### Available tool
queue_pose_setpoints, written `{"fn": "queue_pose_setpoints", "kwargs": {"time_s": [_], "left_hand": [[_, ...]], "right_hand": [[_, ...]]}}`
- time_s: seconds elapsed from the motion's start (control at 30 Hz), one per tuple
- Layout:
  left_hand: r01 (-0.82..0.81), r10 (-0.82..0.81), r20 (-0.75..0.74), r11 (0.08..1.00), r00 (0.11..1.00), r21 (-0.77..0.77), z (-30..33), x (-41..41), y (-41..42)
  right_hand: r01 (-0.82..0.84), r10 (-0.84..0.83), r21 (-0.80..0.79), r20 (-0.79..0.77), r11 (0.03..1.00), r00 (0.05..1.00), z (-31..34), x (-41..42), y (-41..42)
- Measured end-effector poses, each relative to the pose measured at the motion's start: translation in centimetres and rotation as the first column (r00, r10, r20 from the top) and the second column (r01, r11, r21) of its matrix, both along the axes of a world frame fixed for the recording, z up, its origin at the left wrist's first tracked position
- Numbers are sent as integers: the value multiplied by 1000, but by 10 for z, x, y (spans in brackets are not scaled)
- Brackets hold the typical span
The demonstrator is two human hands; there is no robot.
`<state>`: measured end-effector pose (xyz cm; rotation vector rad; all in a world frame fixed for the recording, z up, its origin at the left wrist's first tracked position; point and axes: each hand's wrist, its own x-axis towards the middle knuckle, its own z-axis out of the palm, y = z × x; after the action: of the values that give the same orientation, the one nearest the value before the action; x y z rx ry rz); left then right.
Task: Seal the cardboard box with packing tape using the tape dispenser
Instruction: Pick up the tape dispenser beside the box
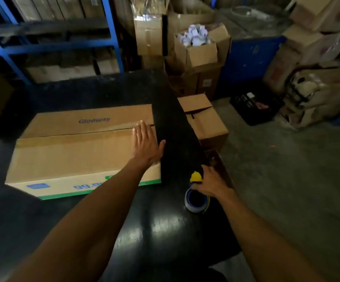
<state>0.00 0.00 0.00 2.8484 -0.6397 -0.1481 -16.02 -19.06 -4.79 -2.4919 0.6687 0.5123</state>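
A long cardboard box [73,151] lies on the black table [155,231], its two top flaps folded shut with a seam running left to right. My left hand [146,146] lies flat, fingers spread, on the right end of the box top beside the seam. My right hand [210,183] grips the tape dispenser [196,192], which has a yellow head and a blue roll of tape, resting on the table just right of the box's near right corner.
A smaller cardboard box [203,121] stands on the floor past the table's right edge. Stacked open cartons [195,49] and blue shelving [49,45] fill the back. A black crate [254,106] and sacks [319,94] sit at the right.
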Motion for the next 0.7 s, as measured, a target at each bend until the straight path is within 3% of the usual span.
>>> {"fn": "queue_pose_setpoints", "kwargs": {"time_s": [0.13, 0.27, 0.33, 0.37, 0.4, 0.53, 0.7], "left_hand": [[-57, 59, 74, 998, 995, -28, 6, 1, -1], [-68, 73, 71, 996, 995, -66, 12, -10, -10], [-108, 109, 11, 993, 994, -57, 11, -14, -6], [-221, 223, 32, 974, 974, -45, 6, -10, 17], [-338, 339, 41, 941, 940, -35, 4, -7, 40], [-392, 391, -58, 920, 919, -9, -3, -22, 24], [-328, 327, -99, 945, 940, 3, -2, -21, -11]], "right_hand": [[47, -51, -35, -115, 998, 992, -7, -10, 2], [51, -55, -55, -82, 997, 995, -17, -7, 2], [101, -99, 79, -24, 992, 995, -16, -6, 5], [91, -93, 205, 2, 975, 996, -13, 16, 21], [99, -108, 337, 7, 936, 994, -11, 39, 38], [324, -364, 682, -90, 655, 927, 13, 42, 32], [355, -540, 806, -52, 474, 840, 36, 52, 6]]}}
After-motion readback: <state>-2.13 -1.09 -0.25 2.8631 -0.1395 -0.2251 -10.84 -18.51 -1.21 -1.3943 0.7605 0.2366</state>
